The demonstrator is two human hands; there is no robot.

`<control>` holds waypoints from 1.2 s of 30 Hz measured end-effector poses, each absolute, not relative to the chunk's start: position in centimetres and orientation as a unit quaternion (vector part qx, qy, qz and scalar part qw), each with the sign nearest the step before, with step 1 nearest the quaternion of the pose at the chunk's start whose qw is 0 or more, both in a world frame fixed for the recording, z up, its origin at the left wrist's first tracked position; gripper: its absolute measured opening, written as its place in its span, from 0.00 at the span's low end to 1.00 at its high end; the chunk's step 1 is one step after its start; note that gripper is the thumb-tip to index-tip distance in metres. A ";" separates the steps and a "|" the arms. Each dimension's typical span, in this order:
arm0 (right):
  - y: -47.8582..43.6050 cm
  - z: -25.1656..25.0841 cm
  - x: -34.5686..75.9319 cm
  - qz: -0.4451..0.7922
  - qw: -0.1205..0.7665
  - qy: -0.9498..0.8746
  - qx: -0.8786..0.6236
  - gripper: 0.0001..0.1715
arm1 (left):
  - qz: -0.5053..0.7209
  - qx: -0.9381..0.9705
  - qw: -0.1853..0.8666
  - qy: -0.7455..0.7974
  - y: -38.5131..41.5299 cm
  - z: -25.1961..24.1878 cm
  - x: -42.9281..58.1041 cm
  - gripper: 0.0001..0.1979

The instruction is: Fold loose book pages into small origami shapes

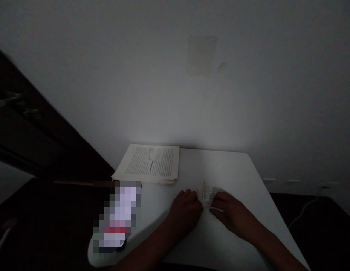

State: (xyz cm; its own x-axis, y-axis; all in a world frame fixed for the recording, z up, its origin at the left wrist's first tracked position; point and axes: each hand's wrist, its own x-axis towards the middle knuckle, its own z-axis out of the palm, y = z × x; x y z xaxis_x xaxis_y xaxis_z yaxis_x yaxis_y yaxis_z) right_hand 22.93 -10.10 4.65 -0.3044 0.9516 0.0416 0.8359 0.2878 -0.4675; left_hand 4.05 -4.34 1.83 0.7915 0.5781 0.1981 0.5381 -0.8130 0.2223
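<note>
Both my hands rest on a white table [237, 169] in dim light. My left hand [186, 209] has its fingers curled, pressing on the left side of a small printed piece of paper [206, 191]. My right hand [229, 210] has its fingers closed on the right side of the same paper, which looks folded or creased between the two hands.
A stack of printed pages [151, 164] lies at the table's back left corner. A blurred-out object [118, 218] sits at the table's left edge. A plain wall [175, 75] rises behind, with dark furniture [28, 124] at left. A cable [304, 210] runs along the floor at right.
</note>
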 end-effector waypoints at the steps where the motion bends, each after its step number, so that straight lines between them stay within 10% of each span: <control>1: -10.0 4.7 22.9 0.190 0.159 -0.783 -0.570 0.11 | 0.121 0.943 0.080 0.299 -4.3 1.9 4.1 0.08; 36: -10.3 4.1 23.0 0.186 0.162 -0.785 -0.568 0.10 | 0.120 0.951 0.076 0.274 -4.3 1.7 3.5 0.07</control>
State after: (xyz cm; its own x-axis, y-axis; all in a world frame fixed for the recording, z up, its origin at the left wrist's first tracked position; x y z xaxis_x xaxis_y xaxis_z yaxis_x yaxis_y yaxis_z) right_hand 22.97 -10.27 4.12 -0.3013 0.9526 0.0429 0.8315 0.2845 -0.4771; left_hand 3.46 -4.34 1.73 0.8215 0.5389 0.1864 0.5024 -0.8387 0.2102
